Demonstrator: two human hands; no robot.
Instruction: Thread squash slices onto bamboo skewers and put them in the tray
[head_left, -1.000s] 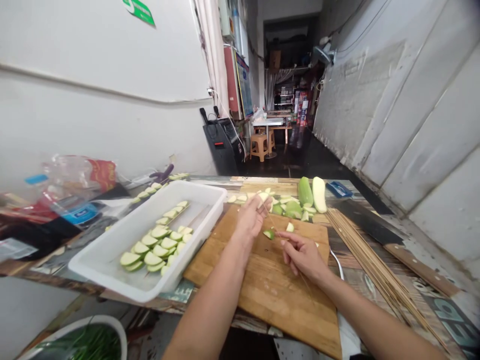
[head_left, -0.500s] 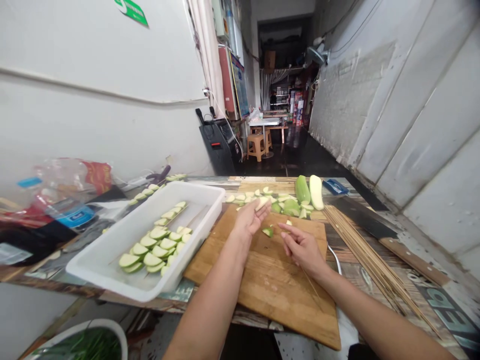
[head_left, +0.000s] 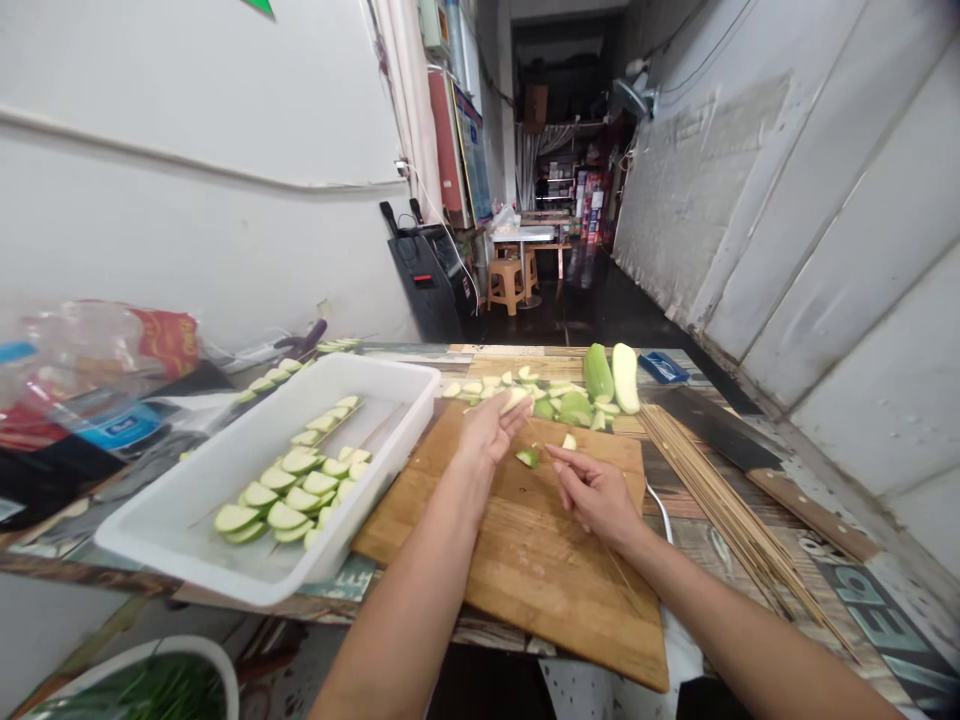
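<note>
Above the far part of a wooden cutting board (head_left: 555, 560), my left hand (head_left: 487, 430) is closed around a pale slice (head_left: 516, 400) of a green-skinned vegetable. My right hand (head_left: 596, 495) pinches a thin bamboo skewer (head_left: 619, 568), whose rear end slants down toward the board's near right corner. The fingers of both hands hide part of the skewer and slice. On the board between the hands lies a small green-skinned piece (head_left: 528, 457). A paler piece (head_left: 570, 441) shows just beyond my right fingertips.
Left of the board, a white plastic tray (head_left: 150, 530) holds skewered slices (head_left: 300, 490). Cut pieces (head_left: 574, 405) and two vegetable halves (head_left: 625, 378) lie beyond the board. Bamboo skewers (head_left: 720, 510) and a large knife (head_left: 810, 510) are at right. A bottle (head_left: 112, 425) stands far left.
The view has shifted slightly, moving the whole scene a little to the left in the picture. Both hands keep nearly the same pose, still holding the slice and the skewer.
</note>
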